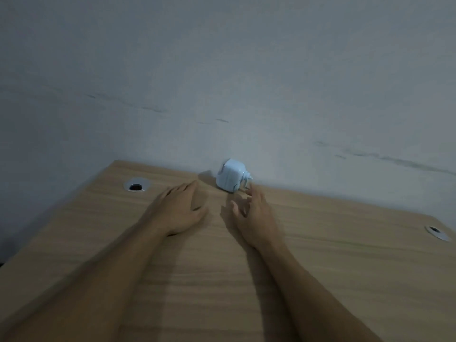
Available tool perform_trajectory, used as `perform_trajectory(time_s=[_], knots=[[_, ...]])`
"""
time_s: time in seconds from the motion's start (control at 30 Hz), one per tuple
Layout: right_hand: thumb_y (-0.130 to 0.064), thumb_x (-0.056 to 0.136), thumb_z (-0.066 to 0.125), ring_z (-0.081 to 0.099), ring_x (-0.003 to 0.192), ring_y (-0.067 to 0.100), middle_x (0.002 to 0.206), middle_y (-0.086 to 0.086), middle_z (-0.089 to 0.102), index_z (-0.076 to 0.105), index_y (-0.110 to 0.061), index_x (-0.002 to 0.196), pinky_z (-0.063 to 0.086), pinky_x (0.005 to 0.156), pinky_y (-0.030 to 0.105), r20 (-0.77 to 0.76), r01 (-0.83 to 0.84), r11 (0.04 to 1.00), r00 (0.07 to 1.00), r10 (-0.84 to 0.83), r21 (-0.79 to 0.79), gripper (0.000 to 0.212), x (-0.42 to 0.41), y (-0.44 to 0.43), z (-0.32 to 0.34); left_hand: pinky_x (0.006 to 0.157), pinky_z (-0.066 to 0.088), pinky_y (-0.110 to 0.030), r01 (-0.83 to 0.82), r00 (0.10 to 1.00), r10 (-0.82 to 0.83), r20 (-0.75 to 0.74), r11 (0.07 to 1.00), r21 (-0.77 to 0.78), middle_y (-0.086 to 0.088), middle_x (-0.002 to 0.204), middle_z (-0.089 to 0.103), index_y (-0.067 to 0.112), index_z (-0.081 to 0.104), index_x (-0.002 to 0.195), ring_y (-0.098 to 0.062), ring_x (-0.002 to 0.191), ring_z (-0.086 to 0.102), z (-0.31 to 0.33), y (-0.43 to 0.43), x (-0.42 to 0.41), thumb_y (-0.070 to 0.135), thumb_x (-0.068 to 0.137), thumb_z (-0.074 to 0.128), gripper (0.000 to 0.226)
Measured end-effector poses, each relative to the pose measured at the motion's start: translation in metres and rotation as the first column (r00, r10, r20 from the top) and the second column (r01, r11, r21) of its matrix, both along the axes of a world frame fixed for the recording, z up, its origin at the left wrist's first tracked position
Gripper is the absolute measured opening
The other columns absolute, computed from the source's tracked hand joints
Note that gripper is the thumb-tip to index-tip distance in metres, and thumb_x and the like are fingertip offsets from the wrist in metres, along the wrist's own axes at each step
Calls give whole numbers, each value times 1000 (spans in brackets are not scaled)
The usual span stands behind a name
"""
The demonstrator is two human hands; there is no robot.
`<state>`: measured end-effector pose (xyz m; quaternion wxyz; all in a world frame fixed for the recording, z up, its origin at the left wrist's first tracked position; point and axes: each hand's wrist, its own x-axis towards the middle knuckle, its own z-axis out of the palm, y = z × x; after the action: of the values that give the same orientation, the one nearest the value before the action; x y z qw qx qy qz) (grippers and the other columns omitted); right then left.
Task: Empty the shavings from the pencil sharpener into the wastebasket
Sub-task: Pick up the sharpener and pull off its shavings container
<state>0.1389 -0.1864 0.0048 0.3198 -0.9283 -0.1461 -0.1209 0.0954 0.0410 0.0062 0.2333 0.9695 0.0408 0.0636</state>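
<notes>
A small pale blue pencil sharpener point(230, 175) with a crank on its right side stands at the far edge of the wooden desk point(320, 255), against the wall. My left hand point(180, 208) is stretched out flat over the desk, fingertips just left of the sharpener and apart from it. My right hand point(251, 213) reaches forward with fingers spread; its fingertips are close below the crank, and I cannot tell if they touch it. Both hands hold nothing. No wastebasket is in view.
A round cable hole point(136, 185) with a pale ring sits in the desk's far left corner, another cable hole point(436, 232) near the right edge. A grey wall point(222, 82) rises right behind the desk. The desk's left edge drops off into dark space.
</notes>
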Motion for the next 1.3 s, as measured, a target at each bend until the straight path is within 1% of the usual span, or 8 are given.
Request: perform_trajectory(time_s=[0.2,0.37,0.57,0.7,0.83,0.9,1.0,1.3], knots=[[-44,101,75,59,143,25,157,7,60,36,-16,170,43,108,26,29,-34,997,999,32,67,84,35,8,-7,132,40,-48,26,999,-10,52,947,-321,13,179,44,31,25,177,-16,164,45,8,-9,53,58,86,62,102],[-46,97,79,64,139,22,150,5,69,33,-13,170,49,105,27,47,-48,992,998,42,119,92,53,7,-13,126,34,-29,76,997,-51,60,814,-576,6,178,45,20,24,179,-14,166,39,11,-19,84,3,107,61,83],[-54,88,88,59,131,5,145,-7,66,26,-12,173,43,97,6,-29,-57,969,997,66,242,113,55,6,-15,113,53,-31,14,987,94,131,762,-648,-1,122,80,9,58,160,-26,130,72,2,-17,96,-8,104,53,59],[-68,72,94,64,141,12,157,-4,64,36,-15,169,51,110,26,-45,-33,941,998,52,336,125,57,7,-14,90,55,-8,-20,962,184,204,789,-614,7,94,82,11,78,135,-23,111,80,-1,-18,85,-8,107,48,45],[-48,83,92,76,116,17,126,-6,79,63,-21,137,62,95,36,-27,-27,946,999,38,322,67,58,2,-11,111,58,-36,3,959,131,253,884,-468,9,106,81,14,83,131,12,99,77,-4,-27,60,-10,102,55,47],[-39,84,91,77,112,17,121,-5,81,66,-20,132,63,93,38,-36,-24,945,999,37,327,57,53,-1,-8,110,56,-34,-3,961,75,268,966,-257,8,129,75,21,79,138,6,108,73,-5,-30,40,9,105,59,40],[-33,82,93,79,108,14,118,-8,82,68,-22,129,64,94,39,-70,-56,945,994,83,322,54,32,-10,0,118,52,-42,11,983,-8,185,1000,-11,5,154,64,24,69,152,-21,139,65,-10,-31,6,42,104,49,55],[-28,82,94,74,106,-14,116,-24,79,68,-28,135,59,92,13,-75,-262,922,953,294,283,59,-65,-53,-1,128,45,-38,136,975,-128,183,990,-29,12,159,64,23,71,150,-8,149,57,-10,-34,-115,60,108,46,61]])
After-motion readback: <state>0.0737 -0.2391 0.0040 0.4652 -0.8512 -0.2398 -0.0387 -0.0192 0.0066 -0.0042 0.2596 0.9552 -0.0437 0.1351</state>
